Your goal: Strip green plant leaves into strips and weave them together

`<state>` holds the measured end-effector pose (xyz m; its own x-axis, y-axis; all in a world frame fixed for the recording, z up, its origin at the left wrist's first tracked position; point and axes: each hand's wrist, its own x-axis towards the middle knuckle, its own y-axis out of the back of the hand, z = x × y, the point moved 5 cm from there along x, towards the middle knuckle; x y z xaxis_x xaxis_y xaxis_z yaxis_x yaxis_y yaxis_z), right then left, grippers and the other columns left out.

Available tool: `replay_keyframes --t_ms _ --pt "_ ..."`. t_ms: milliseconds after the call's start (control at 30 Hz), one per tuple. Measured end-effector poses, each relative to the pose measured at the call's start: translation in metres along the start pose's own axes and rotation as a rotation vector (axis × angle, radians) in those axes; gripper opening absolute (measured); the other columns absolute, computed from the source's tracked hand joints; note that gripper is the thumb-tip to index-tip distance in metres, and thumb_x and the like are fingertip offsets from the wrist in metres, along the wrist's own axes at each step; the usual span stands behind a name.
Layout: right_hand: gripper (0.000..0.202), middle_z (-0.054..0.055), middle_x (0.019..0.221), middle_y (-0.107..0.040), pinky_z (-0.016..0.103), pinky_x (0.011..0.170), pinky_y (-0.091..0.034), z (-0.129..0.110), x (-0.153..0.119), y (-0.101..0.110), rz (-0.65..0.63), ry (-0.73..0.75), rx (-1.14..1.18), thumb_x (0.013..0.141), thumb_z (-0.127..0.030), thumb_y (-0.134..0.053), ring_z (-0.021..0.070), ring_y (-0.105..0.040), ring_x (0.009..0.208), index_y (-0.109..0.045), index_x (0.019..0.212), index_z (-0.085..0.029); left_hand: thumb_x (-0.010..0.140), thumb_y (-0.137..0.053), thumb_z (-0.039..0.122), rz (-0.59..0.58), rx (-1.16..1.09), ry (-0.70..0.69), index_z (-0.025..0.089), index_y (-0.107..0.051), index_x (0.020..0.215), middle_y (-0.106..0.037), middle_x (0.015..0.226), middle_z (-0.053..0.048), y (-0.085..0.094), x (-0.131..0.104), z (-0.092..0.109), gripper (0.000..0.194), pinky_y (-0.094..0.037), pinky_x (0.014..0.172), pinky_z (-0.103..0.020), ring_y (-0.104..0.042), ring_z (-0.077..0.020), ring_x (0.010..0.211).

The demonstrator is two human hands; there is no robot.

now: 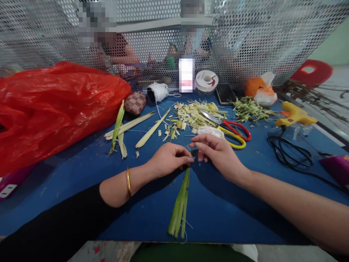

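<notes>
My left hand (170, 158), with a gold bangle on the wrist, pinches the upper end of a small bundle of green leaf stalks (180, 207). The bundle lies on the blue table, its cut ends pointing towards me, with loose thread ends beside them. Just right of the left fingertips is my right hand (218, 154), its thumb and forefinger closed together on what looks like a fine white thread. The fingers hide most of that thread and the bundle's tip. Scissors (234, 133) with red and yellow handles lie beyond the right hand, near a crumpled white tissue (209, 131).
Pale leaf scraps (193, 114) and loose stalks (152, 129) lie ahead. A red plastic bag (60, 109) fills the left side. White thread spool (159, 91), ribbon roll (206, 80) and phone (225, 94) stand behind. A yellow glue gun (296, 114) with black cord is right.
</notes>
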<state>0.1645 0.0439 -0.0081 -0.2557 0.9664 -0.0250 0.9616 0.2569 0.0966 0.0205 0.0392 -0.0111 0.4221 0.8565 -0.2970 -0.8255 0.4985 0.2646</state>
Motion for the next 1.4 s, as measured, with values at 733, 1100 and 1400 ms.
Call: replay_keyframes --t_ms 733,1100,1400 --pt "0.009 0.003 0.079 -0.059 0.025 0.058 -0.041 -0.011 -0.015 0.003 -0.064 0.384 -0.642 0.086 -0.027 -0.062 0.0135 -0.054 0.066 -0.062 0.088 -0.018 0.078 -0.062 0.027 0.008 -0.099 0.055 0.013 -0.066 0.075 -0.067 0.066 -0.001 0.005 0.001 -0.001 0.014 -0.038 0.048 -0.019 -0.049 -0.0056 0.047" --pt "0.018 0.004 0.079 -0.059 0.027 0.063 -0.042 -0.013 -0.019 -0.003 -0.132 0.480 -0.692 0.092 -0.020 -0.049 0.0145 -0.056 0.070 -0.063 0.081 -0.018 0.076 -0.064 0.023 0.024 -0.145 0.078 0.013 -0.068 0.076 -0.068 0.068 -0.001 0.007 0.000 0.002 0.010 -0.038 0.050 -0.019 -0.049 -0.0048 0.048" --pt "0.021 0.006 0.079 -0.061 0.027 0.063 -0.044 -0.015 -0.021 -0.011 -0.202 0.606 -0.792 0.094 -0.019 -0.045 0.0153 -0.058 0.070 -0.065 0.085 -0.018 0.066 -0.070 0.022 0.094 -0.179 0.093 0.014 -0.071 0.075 -0.061 0.056 0.002 0.012 -0.002 -0.003 0.012 -0.036 0.049 -0.021 -0.050 -0.0070 0.047"
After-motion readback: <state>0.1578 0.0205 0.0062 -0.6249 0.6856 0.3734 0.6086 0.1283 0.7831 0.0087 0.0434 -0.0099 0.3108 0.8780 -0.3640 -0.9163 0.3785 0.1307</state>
